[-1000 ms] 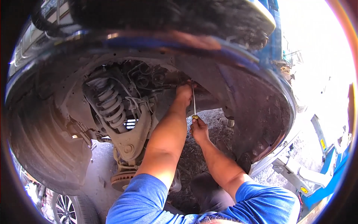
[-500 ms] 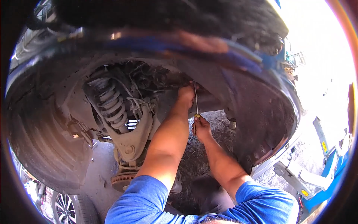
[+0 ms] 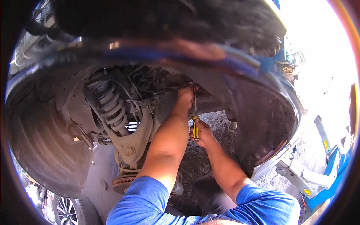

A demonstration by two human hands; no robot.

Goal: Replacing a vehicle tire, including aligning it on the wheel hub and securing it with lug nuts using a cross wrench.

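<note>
My right hand point(image 3: 203, 132) is closed around the yellow-and-black handle of a screwdriver point(image 3: 195, 128), its thumb along the side. The thin metal shaft runs almost straight up from that grip. Beside the shaft's upper end is my left hand point(image 3: 186, 94), reaching high into the wheel well. Its fingers look curled at the inner edge of the dark wheel arch liner point(image 3: 258, 112); what they hold is hidden. The screwdriver's tip is lost in shadow there, so I cannot tell what it touches.
Left of my arms stand a dusty coil spring point(image 3: 111, 107), a control arm point(image 3: 132, 144) and a brake disc point(image 3: 123, 183). The dark fender edge point(image 3: 150, 52) arches above. A wheel point(image 3: 69, 210) lies lower left; a blue-and-grey lift arm point(image 3: 300, 176) is at right.
The screwdriver's handle shows along more of its length, as my right-hand fingers have shifted on it. Its shaft has moved slightly left. My left hand stays nearly in place.
</note>
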